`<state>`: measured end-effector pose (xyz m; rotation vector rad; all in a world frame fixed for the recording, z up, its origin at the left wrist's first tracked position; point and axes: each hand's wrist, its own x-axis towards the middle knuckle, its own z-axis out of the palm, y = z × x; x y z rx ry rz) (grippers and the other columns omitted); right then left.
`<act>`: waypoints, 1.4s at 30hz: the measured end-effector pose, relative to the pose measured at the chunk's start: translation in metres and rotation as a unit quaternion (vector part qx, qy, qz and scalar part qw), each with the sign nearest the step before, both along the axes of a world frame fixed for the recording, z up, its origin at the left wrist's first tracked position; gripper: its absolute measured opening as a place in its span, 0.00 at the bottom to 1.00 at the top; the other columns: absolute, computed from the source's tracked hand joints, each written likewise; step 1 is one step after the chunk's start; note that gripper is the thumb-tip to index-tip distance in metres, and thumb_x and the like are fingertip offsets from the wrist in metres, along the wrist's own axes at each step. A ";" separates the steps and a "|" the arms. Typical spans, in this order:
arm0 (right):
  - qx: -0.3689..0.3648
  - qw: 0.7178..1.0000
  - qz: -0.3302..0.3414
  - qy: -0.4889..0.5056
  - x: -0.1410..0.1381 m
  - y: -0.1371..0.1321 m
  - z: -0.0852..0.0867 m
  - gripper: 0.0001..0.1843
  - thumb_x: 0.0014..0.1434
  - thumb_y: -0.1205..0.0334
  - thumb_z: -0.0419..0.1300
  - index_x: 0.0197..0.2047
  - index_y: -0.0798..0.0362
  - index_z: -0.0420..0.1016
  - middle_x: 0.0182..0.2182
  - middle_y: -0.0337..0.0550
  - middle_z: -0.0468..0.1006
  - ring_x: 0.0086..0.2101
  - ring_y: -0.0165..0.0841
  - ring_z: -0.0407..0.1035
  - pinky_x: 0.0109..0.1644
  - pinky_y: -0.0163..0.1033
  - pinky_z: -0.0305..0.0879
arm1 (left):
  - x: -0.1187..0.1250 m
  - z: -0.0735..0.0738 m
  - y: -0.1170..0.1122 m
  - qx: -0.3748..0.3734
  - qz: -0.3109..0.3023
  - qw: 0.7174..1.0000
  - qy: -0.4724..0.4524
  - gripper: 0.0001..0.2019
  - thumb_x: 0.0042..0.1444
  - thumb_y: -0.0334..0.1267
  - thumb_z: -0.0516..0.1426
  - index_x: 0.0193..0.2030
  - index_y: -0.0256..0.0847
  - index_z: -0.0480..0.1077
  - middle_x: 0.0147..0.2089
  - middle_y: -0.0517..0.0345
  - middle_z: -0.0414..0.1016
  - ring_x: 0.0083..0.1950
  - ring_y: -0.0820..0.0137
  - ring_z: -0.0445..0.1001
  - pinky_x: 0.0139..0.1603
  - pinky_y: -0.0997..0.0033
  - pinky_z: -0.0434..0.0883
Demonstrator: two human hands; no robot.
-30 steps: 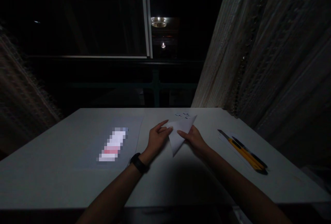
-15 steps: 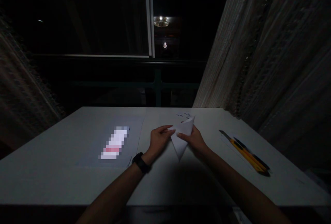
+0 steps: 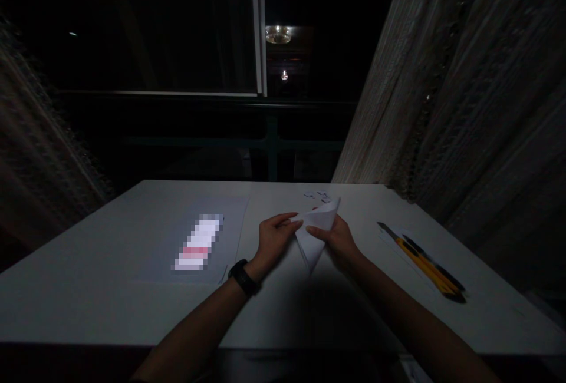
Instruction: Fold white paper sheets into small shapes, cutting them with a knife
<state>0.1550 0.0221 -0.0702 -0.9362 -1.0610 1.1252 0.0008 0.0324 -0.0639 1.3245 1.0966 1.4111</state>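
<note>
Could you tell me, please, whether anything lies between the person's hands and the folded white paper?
Nothing visible does. The left hand and right hand both grip the folded paper directly, over the table. The yellow cutter lies apart on the right, the flat sheet on the left.

one left hand [image 3: 273, 240], one right hand [image 3: 339, 243], one folded paper [image 3: 315, 234]. one flat sheet [image 3: 152, 253], one yellow cutter [image 3: 419, 261], one black pen [image 3: 437, 268]. roughly three tiny scraps [image 3: 319, 195].

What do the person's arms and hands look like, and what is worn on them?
The left arm and right arm are bare, with no sleeves in view. The left hand and right hand wear no gloves. A black band, like a watch, circles the left wrist; the right wrist is bare.
</note>
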 end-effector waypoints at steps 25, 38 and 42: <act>-0.006 1.000 -0.015 0.003 0.000 -0.004 0.005 0.31 0.30 0.62 0.72 0.40 0.53 0.67 0.34 0.42 0.76 0.35 0.39 0.71 0.40 0.43 0.66 | -0.001 0.006 -0.005 -0.009 -0.030 0.999 -0.023 0.23 0.38 0.41 0.66 0.43 0.35 0.75 0.25 0.58 0.75 0.26 0.73 0.70 0.28 0.76 0.66; -0.012 1.000 -0.008 0.009 0.000 -0.004 0.005 0.32 0.30 0.61 0.72 0.41 0.53 0.67 0.34 0.42 0.76 0.34 0.39 0.71 0.40 0.44 0.66 | 0.000 0.006 -0.005 -0.007 -0.037 0.999 -0.028 0.22 0.38 0.41 0.65 0.42 0.34 0.75 0.25 0.57 0.75 0.26 0.74 0.70 0.27 0.77 0.65; -0.011 1.000 -0.006 0.007 -0.001 -0.004 0.005 0.32 0.30 0.60 0.72 0.40 0.53 0.68 0.34 0.42 0.76 0.34 0.39 0.71 0.41 0.45 0.66 | 0.000 0.007 -0.007 -0.007 -0.043 0.998 -0.037 0.19 0.38 0.41 0.65 0.39 0.35 0.76 0.32 0.50 0.78 0.32 0.67 0.75 0.33 0.72 0.70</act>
